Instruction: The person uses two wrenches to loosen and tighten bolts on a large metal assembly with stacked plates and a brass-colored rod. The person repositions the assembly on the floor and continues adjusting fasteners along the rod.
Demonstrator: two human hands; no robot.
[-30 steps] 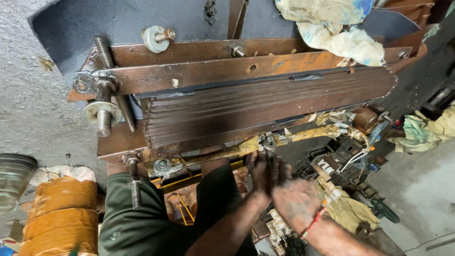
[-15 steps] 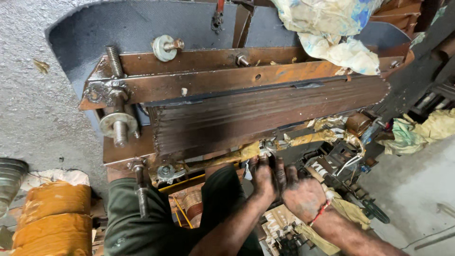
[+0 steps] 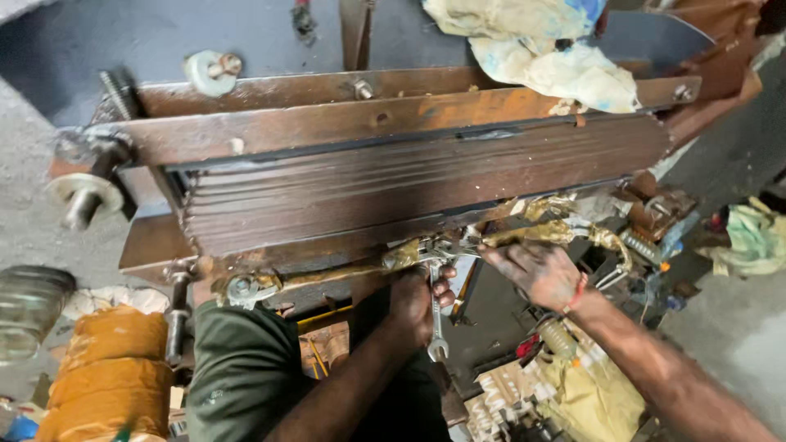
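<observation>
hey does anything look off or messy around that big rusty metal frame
Yes. A crumpled, stained pale cloth lies draped over the rusty laminated steel frame's top right corner, and torn yellowish wrapping hangs ragged along its lower edge, beside the left hand holding a silver spanner.

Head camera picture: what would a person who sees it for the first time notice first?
The big rusty-brown stack of metal plates, clamped between steel bars with threaded bolts, fills the middle. At its lower edge, the left hand grips a silver wrench while the right hand reaches to the same spot. A roll of orange tape lies at the lower left, and a crumpled cloth rests on top at the upper right.
</observation>
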